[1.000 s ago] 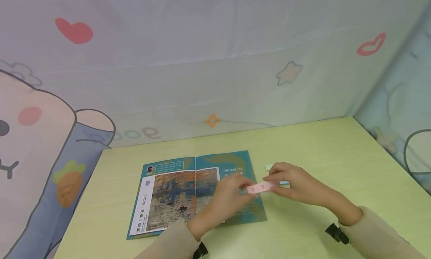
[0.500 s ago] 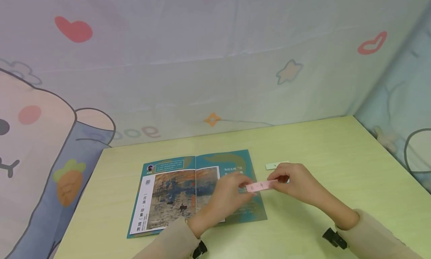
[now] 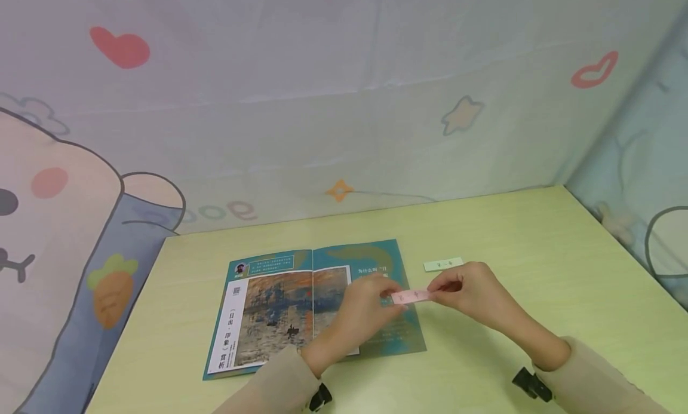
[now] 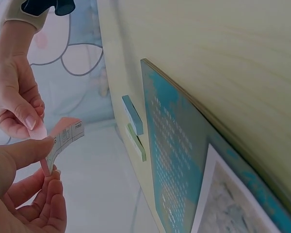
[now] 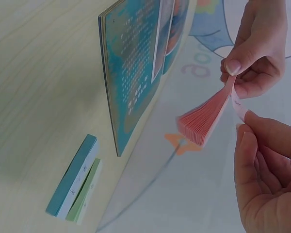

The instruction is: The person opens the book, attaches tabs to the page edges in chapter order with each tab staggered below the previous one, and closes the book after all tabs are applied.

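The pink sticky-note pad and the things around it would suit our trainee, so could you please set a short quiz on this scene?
1. What does the left hand hold?
A) a pen
B) a pink sticky-note pad
C) a pair of scissors

2. True or false: the blue pad lies on top of the open booklet.

3. What does the right hand pinch?

Key:
1. B
2. False; it lies on the table beside the booklet, next to a green pad.
3. The end of one pale pink sheet.
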{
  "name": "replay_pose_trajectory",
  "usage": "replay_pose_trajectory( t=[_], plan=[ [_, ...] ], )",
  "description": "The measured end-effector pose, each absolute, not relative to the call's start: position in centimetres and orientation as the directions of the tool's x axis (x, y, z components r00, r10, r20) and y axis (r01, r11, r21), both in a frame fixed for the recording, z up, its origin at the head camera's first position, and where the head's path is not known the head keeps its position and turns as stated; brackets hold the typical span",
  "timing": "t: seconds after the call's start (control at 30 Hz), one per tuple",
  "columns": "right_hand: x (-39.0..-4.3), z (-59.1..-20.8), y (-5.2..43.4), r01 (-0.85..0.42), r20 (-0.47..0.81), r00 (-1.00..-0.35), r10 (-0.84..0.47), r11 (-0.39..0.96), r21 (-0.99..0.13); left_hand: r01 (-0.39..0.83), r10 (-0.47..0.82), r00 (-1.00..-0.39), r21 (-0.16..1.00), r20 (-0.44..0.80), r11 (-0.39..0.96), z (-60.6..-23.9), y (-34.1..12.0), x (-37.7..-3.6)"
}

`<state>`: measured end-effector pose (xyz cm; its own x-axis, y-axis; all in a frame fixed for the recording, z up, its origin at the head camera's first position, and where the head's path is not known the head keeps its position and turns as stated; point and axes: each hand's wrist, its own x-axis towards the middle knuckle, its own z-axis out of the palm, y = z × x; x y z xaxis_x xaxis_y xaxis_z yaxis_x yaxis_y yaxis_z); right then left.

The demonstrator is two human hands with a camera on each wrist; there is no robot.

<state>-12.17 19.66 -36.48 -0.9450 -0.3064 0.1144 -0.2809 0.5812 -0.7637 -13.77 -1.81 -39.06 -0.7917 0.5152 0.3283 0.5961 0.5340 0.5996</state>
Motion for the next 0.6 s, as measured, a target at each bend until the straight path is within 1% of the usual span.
replay_pose_trajectory(
  t=[0.27, 0.6],
  plan=[
    [-12.03, -36.44, 19.48, -0.34, 0.168, -0.929, -0.329, 0.586, -0.736, 0.597, 0.516, -0.792, 0.589, 0.326, 0.545, -39.06, -2.03, -13.87],
    [-11.84, -36.25, 19.47, -0.368, 0.18, -0.915, -0.361, 0.563, -0.74, 0.587, 0.509, -0.799, 0.603, 0.321, 0.54, -39.41, -2.3, -13.93]
  ],
)
